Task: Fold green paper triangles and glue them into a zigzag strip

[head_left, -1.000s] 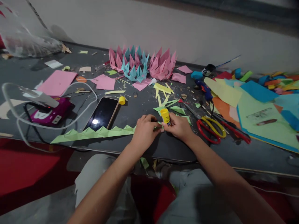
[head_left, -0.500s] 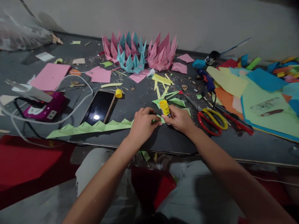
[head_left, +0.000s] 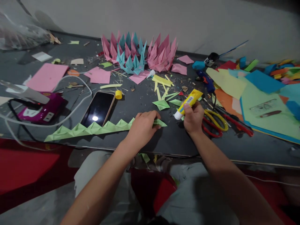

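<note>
A strip of folded light-green paper (head_left: 93, 128) with a row of pointed peaks lies along the table's front edge. My left hand (head_left: 143, 126) is closed over the strip near its right end, and a green tip shows past the fingers. My right hand (head_left: 194, 118) is wrapped around a yellow glue stick (head_left: 188, 101), held tilted to the right of the strip and apart from it. Its white end points down and left. The glue stick's yellow cap (head_left: 118, 94) rests beside the phone. Loose folded green paper (head_left: 161, 104) lies just beyond my left hand.
A phone (head_left: 98, 108) touches the strip's far side. Scissors (head_left: 214, 123) lie right of my right hand, near a blue glue gun (head_left: 206, 79). Pink and blue folded-paper crowns (head_left: 161, 54) stand at the back. A purple power adapter (head_left: 42, 107) with cables sits left; coloured sheets (head_left: 264, 103) lie right.
My right hand has moved right, away from the strip's end, and tilted the glue stick so its white end shows. My left hand stays on the strip.
</note>
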Motion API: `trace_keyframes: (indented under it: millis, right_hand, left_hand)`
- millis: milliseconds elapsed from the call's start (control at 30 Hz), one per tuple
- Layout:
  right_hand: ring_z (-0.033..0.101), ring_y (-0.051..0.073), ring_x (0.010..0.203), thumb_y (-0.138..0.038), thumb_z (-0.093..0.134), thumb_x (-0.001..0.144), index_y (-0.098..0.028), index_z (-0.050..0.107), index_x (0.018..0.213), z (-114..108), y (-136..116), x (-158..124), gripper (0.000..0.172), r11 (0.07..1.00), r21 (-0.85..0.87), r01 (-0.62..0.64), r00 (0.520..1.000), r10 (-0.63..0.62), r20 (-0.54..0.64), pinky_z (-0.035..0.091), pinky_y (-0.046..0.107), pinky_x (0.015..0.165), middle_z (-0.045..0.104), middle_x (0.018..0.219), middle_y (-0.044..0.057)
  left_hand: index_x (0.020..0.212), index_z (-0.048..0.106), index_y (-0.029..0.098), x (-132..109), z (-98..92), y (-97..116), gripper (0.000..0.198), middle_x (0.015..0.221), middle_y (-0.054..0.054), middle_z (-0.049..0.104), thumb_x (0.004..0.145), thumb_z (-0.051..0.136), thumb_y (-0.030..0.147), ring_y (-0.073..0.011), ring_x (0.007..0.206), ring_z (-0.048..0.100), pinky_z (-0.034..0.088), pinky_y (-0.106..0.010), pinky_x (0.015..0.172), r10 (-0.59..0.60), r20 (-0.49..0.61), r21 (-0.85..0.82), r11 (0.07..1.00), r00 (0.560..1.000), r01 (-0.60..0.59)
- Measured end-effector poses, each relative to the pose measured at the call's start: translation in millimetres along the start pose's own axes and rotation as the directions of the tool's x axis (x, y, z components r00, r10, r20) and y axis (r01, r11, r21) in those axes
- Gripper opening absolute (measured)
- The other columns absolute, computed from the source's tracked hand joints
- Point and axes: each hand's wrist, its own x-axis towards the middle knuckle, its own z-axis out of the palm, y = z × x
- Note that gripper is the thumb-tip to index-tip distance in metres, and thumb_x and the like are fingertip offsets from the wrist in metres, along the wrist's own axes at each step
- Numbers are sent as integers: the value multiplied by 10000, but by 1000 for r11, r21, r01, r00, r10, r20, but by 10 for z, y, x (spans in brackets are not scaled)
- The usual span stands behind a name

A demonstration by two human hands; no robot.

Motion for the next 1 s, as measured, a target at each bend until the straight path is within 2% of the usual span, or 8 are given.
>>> trace_keyframes:
  millis: [100,233,467,600,667,833,900,1000]
  right_hand:
    - [471,122,508,-496,530,736,-222,486,710,0,-39,-39,278,1000,17,3,999,-4,39,402,261,469,500,590,-22]
    - [486,121,506,-438,545,759,-213,499,765,8,-55,-77,230,999,-32,1,969,7,247,394,256,472,531,611,-25]
    - [512,136,563,-405,496,807,-210,481,833,-7,-36,-94,197,977,-167,134,812,-12,583,397,258,542,549,653,-16]
    - [504,137,565,-439,479,814,-200,488,808,0,-84,-87,238,919,-250,305,718,-49,694,349,244,529,553,648,-5]
    - [483,131,542,-470,483,805,-202,482,771,18,-118,-81,271,885,-286,368,700,-61,712,319,239,511,536,617,-12]
    - [391,107,444,-455,497,783,-217,442,686,40,-142,-83,263,859,-351,374,748,-56,661,255,235,454,460,522,-46]
    - [371,104,422,-453,521,758,-223,417,652,30,-119,-97,274,870,-378,317,820,-52,569,255,237,443,422,488,-57]
    - [408,115,429,-451,527,747,-227,420,668,7,-71,-119,261,899,-400,179,957,-65,282,303,244,452,438,492,-50]
  left_hand:
    - [920,560,166,-52,29,49,109,847,-21,636,843,500,118,-192,801,566,406,-327,730,122,-81,122,986,989,-112]
    - [882,603,148,-129,91,89,168,867,-49,637,861,444,97,-205,846,553,423,-329,742,240,-54,212,951,969,-224]
    - [904,619,138,-209,25,143,155,889,-62,611,843,480,107,-197,837,539,448,-315,768,212,55,229,948,976,-219]
    - [855,612,146,-221,-17,193,128,790,-44,617,840,488,117,-199,787,555,446,-324,720,181,63,268,944,981,-192]
    - [812,605,150,-227,-19,213,110,752,-36,616,832,502,116,-200,757,561,440,-324,692,169,46,289,941,984,-175]
    - [783,598,162,-234,-10,231,108,747,-26,624,829,512,115,-195,744,570,421,-314,654,141,56,287,946,988,-151]
    - [786,605,164,-231,-10,228,108,752,-23,628,827,517,117,-194,750,571,417,-313,653,134,58,276,950,989,-144]
    - [786,613,165,-221,-11,217,125,748,-24,630,835,507,121,-189,749,568,410,-306,648,134,48,260,955,990,-142]
